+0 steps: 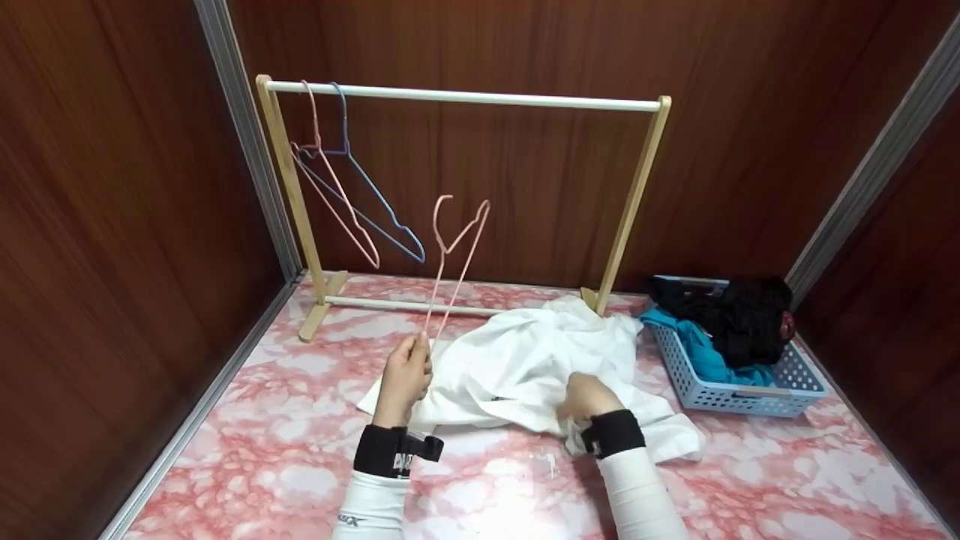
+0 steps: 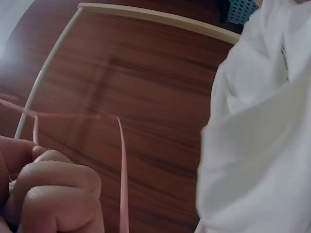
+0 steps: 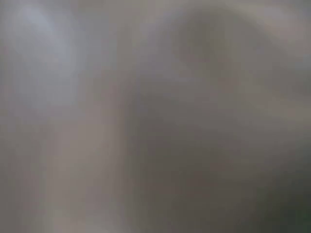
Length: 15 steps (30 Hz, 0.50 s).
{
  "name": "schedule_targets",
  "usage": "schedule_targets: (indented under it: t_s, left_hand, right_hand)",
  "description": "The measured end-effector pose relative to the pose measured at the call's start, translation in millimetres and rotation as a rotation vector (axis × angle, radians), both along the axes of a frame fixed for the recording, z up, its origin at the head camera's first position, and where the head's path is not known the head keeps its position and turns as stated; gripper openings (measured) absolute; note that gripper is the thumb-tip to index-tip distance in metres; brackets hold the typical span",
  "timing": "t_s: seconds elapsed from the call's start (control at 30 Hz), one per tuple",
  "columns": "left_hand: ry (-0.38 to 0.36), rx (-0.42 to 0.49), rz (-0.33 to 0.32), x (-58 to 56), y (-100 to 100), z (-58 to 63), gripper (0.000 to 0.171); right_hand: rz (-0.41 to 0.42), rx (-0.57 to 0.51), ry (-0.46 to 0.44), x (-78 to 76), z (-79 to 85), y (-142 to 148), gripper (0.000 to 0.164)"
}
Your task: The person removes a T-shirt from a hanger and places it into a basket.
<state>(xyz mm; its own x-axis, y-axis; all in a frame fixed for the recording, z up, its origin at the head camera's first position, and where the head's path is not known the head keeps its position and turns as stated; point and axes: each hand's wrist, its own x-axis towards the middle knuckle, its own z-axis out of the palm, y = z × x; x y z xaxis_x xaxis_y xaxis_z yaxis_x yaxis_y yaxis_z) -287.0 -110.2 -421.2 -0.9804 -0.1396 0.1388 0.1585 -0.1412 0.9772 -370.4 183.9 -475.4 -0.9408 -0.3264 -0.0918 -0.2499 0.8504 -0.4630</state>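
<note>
My left hand (image 1: 405, 375) grips a pink wire hanger (image 1: 446, 250) by one end, so that its hook and other shoulder point up and away. In the left wrist view, curled fingers (image 2: 63, 189) lie beside the pink wire (image 2: 123, 179). A rumpled white shirt (image 1: 525, 360) is spread on the table, with a small dark mark near its front edge. My right hand (image 1: 591, 397) is curled on the shirt's near right part and grips the fabric; its fingertips are hidden. Cloth fills the right wrist view as a blur.
Behind stands a garment rack with a white rail (image 1: 480, 97); a pink hanger (image 1: 346, 199) and a blue hanger (image 1: 373, 186) hang at its left end. At right, a light blue basket (image 1: 739, 401) holds black clothes (image 1: 739, 319) and a teal garment (image 1: 701, 352). Wood-grain panels enclose the table.
</note>
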Motion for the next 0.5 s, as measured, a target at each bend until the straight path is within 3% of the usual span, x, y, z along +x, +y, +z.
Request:
schedule_targets:
  t_s: [0.1,0.2,0.27,0.33,0.43,0.5]
  left_hand:
    - [-0.008,0.049,-0.024,-4.1,3,-3.4,0.034]
    - [-0.001,0.098,-0.065,2.4,8,12.2,0.029]
    - [0.018,0.125,-0.093,5.1,11,24.2,0.026]
    - [0.043,0.143,-0.122,4.5,13,35.3,0.025]
    - [0.089,0.155,-0.112,-6.0,18,43.5,0.025]
    - [0.111,0.152,-0.088,-13.3,20,50.9,0.025]
  right_hand:
    - [-0.036,-0.110,0.026,-3.6,10.5,6,0.023]
    - [-0.100,-0.312,0.049,-3.2,31.6,10,0.020]
    - [-0.127,-0.453,0.104,0.5,52.5,10,0.027]
    - [-0.099,-0.584,0.185,5.5,76.5,7,0.034]
    - [0.009,-0.798,0.292,12.0,113.5,1,0.039]
    - [0.065,-0.855,0.454,14.5,134.4,-3,0.033]
